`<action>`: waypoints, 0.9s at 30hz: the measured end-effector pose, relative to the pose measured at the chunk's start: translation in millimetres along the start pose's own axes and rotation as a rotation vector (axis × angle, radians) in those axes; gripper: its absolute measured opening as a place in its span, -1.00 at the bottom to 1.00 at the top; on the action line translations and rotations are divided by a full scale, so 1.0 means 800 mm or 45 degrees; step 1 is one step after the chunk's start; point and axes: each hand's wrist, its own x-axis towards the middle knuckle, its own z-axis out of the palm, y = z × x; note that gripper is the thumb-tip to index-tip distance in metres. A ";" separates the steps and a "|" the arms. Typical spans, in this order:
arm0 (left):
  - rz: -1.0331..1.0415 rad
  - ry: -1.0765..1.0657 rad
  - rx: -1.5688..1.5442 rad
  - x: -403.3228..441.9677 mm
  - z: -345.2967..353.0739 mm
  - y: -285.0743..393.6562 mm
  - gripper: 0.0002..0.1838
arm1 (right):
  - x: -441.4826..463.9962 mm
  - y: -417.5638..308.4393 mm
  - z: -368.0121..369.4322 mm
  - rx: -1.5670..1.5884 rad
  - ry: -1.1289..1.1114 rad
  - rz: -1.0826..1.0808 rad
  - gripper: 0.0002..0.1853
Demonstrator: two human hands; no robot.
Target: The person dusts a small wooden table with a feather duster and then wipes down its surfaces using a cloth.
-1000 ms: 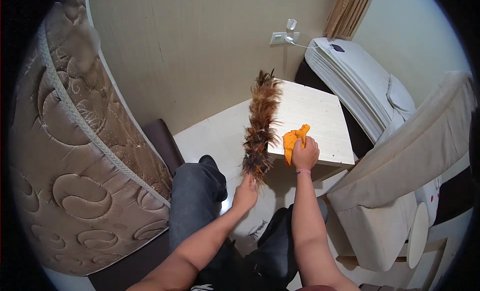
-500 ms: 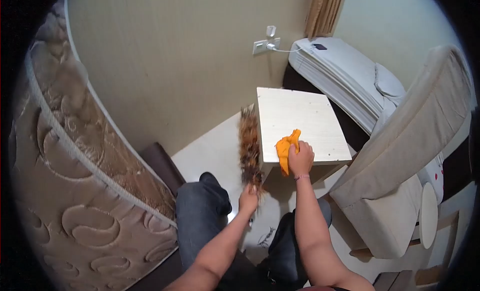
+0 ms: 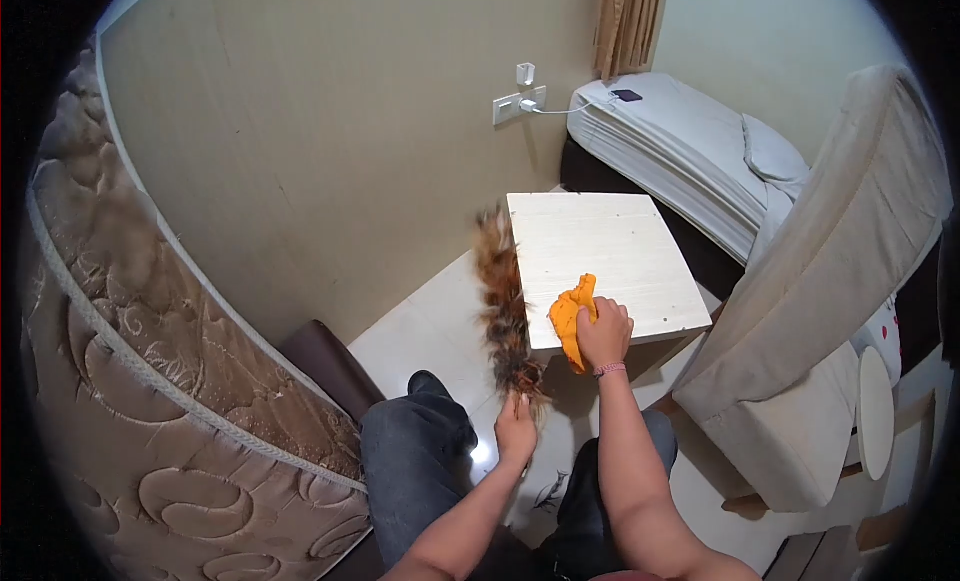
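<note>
Holding a feather duster (image 3: 500, 296) and an orange cloth (image 3: 568, 326) at a small table (image 3: 612, 256).
Held well apart: left hand (image 3: 516, 433) clamped on the near end of the feather duster, right hand (image 3: 605, 336) clamped on the orange cloth, with thumb against the fabric. Runs lengthwise with the feather duster beside the table's left side, between the wall (image 3: 350, 161) and that side; blurred toward the far end. Placed with the orange cloth over the near part of the pale tabletop, lower tip reaching past the front edge. Cannot tell from this view whether pressed to the surface or raised slightly. Bounded at left by a quilted mattress (image 3: 190, 421), at right by a beige upholstered seat (image 3: 815, 241).
</note>
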 end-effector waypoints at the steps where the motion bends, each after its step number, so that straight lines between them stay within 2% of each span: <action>1: 0.057 0.021 0.028 0.007 0.001 0.003 -0.62 | 0.002 -0.001 -0.001 -0.004 -0.010 -0.005 -0.72; 2: 0.107 0.045 0.056 0.009 -0.001 0.005 -0.63 | -0.002 -0.001 0.000 -0.007 -0.028 -0.011 -0.71; 3: 0.000 0.028 0.152 0.018 0.000 -0.002 -0.62 | -0.006 0.001 -0.001 -0.004 -0.037 -0.008 -0.71; 4: 0.001 0.039 0.146 0.024 0.000 -0.010 -0.62 | -0.004 0.000 -0.001 -0.022 -0.054 0.001 -0.72; 6: -0.460 -0.165 0.127 0.025 -0.003 -0.021 -0.60 | -0.001 -0.002 0.001 -0.042 -0.066 -0.008 -0.72; 8: -0.359 -0.137 0.073 0.014 0.005 -0.026 -0.58 | -0.003 0.004 0.006 -0.018 -0.006 -0.015 -0.73; 10: 0.083 0.008 0.018 0.003 0.003 -0.006 -0.58 | -0.001 0.002 0.004 -0.035 -0.004 0.001 -0.73; 13: 0.094 -0.059 0.035 0.030 -0.002 -0.009 -0.58 | -0.005 0.002 0.004 -0.008 -0.002 0.009 -0.73; 16: 0.193 0.003 0.027 0.036 0.001 -0.033 -0.61 | -0.004 -0.004 0.000 -0.032 0.007 -0.006 -0.74; 18: -0.393 -0.181 0.130 0.035 0.003 -0.059 -0.64 | -0.005 -0.003 0.003 -0.029 0.048 -0.017 -0.74; 19: -0.528 -0.204 0.209 0.017 -0.011 -0.009 -0.63 | -0.005 -0.004 0.001 -0.026 0.045 -0.018 -0.74; 20: -0.539 -0.203 0.215 0.011 -0.015 0.002 -0.63 | -0.004 -0.005 0.000 -0.008 0.030 -0.017 -0.74; 22: -0.012 -0.056 0.274 -0.008 -0.020 0.009 -0.62 | -0.011 0.000 0.000 0.004 -0.012 -0.004 -0.74; 23: 0.205 0.009 0.082 -0.010 -0.019 0.016 -0.62 | -0.011 0.003 0.002 0.048 0.008 -0.009 -0.73; 26: 0.269 -0.084 0.209 -0.019 -0.041 0.069 -0.61 | -0.013 0.003 -0.005 0.109 -0.029 -0.007 -0.72; 27: 0.279 -0.062 0.219 -0.005 -0.036 0.034 -0.61 | -0.013 0.006 -0.005 0.150 -0.017 -0.014 -0.71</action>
